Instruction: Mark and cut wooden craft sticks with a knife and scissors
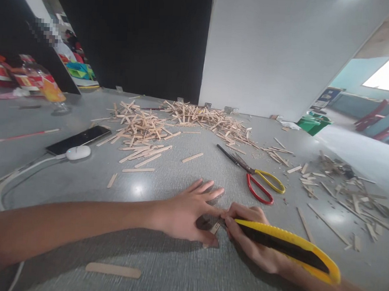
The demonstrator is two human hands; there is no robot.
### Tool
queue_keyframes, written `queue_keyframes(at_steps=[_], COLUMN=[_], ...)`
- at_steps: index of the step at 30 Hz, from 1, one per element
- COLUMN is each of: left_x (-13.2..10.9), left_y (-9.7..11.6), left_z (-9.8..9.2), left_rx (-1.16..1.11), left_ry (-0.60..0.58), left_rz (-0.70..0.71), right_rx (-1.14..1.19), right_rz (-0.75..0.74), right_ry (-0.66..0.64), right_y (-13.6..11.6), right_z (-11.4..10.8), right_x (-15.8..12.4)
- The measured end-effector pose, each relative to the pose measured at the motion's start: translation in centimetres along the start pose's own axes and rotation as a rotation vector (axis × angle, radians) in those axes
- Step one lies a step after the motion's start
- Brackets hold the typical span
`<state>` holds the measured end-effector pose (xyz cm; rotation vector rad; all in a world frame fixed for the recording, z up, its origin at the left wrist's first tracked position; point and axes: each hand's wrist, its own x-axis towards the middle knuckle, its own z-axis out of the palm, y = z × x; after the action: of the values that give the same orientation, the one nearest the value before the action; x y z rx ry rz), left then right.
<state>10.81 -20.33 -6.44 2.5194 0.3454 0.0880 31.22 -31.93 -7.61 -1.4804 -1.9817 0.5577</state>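
Observation:
My left hand (186, 214) lies on the grey tabletop with its fingers spread. Beneath the gap between its thumb and index finger is a small wooden stick piece (215, 228), partly covered. My right hand (251, 235) is wrapped round a hand tool with a yellow and black handle (283, 243). The tool's metal front end is at the stick piece, beside my left index finger; its exact kind is hidden by my hands. Scissors with one red and one yellow handle (256, 177) lie just beyond my right hand. A rounded craft stick (112, 269) rests nearer to me.
Heaps of craft sticks (143, 125) lie along the back by a black and white partition (251, 48). Stick scraps (357, 202) are scattered at right. A phone (80, 139), a white plug with cable (78, 152) and a bottle (47, 83) occupy the left.

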Motion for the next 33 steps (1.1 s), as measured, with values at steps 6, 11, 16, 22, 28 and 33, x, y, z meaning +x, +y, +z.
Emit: queue_keyframes(at_steps=[6,11,16,22,28,33], left_x=[0.0,0.3,0.2,0.0,0.0,0.0], left_y=[0.0,0.5,0.3,-0.6,-0.7,-0.7], left_z=[0.0,-0.4,-0.5,0.2,0.2,0.1], left_rx=[0.03,0.013,-0.003,-0.054,-0.052,-0.033], left_ry=[-0.023,-0.063,-0.097,-0.066,-0.062,-0.069], left_rz=[-0.016,-0.05,-0.057,-0.023,-0.024,-0.024], right_rx=[0.019,0.035,0.058,0.21,0.237,0.186], right_rz=[0.008,0.024,0.026,0.116,0.132,0.1], right_ry=[0.009,-0.001,-0.005,-0.03,-0.061,-0.056], right_y=[-0.4,-0.3,-0.2,-0.3,-0.1,0.0], right_z=[-0.1,-0.1,0.0,-0.2,-0.3,-0.3], right_x=[-0.1,-0.4,-0.5,-0.2,-0.1,-0.1])
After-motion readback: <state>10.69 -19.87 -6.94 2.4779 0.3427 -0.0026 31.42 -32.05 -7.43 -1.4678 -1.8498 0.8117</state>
